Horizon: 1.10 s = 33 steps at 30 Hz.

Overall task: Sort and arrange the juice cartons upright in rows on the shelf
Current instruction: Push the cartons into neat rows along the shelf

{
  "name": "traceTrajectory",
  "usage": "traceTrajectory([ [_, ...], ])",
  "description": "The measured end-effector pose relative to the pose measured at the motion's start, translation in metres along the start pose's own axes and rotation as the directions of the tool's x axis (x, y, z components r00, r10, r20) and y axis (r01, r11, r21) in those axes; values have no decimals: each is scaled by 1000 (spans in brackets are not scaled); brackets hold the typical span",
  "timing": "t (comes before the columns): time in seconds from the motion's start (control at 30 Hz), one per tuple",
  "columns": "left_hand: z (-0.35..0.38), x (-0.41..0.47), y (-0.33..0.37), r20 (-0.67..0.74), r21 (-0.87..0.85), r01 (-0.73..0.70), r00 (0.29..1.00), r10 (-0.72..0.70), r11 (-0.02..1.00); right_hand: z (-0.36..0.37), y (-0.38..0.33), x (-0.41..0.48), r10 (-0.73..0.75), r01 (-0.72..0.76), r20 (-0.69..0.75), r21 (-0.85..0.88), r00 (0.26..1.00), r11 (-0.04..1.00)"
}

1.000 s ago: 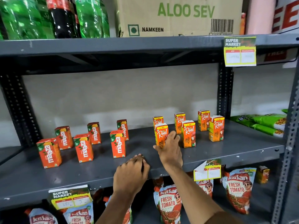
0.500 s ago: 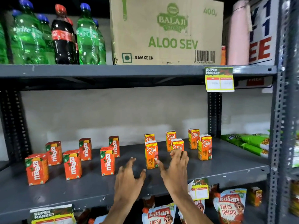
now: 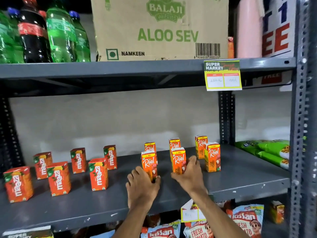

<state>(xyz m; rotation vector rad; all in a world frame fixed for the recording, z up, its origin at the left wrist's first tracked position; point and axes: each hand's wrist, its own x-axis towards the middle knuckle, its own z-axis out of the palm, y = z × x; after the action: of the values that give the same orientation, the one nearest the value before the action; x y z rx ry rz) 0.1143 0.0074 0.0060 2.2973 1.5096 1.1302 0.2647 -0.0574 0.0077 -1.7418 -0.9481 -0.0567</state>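
Juice cartons stand in two groups on the grey middle shelf, all upright. From where I stand the shelf itself is the biggest thing, a steel rack with bottles and a cardboard box on the level above and sauce pouches below. On the left sit six Maaza cartons, loosely staggered in two ragged lines. On the right are six Real cartons, three at the back and three in front; the far-right front one stands free beside its back neighbour.

Both hands are at the front Real row. The left hand wraps its fingers round the base of the front-left Real carton, thumb on one side, so it is gripping that carton. The right hand curls round the lower part of the middle Real carton and appears to hold it too.

I would judge the sorting by brand done and the work now at squaring up the Real rows. The next move likely calls for sliding these two cartons level with the third, evenly spaced, without tipping them. The Maaza group looks unevenly lined and probably needs the same straightening afterwards.
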Motion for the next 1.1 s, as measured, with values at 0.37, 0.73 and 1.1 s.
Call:
traceTrajectory([
  [0.37, 9, 2, -3, 37, 184, -61, 998, 55, 981, -3, -2, -5, -36, 35, -28, -28, 999, 999],
  [0.73, 9, 1, -2, 76, 278, -59, 996, 39, 959, -7, -8, -10, -42, 41, -14, -65, 999, 997],
  [1.1, 1, -4, 4, 10, 223, 5, 1000, -7, 975, -12, -8, -10, -36, 37, 25, -48, 999, 998],
])
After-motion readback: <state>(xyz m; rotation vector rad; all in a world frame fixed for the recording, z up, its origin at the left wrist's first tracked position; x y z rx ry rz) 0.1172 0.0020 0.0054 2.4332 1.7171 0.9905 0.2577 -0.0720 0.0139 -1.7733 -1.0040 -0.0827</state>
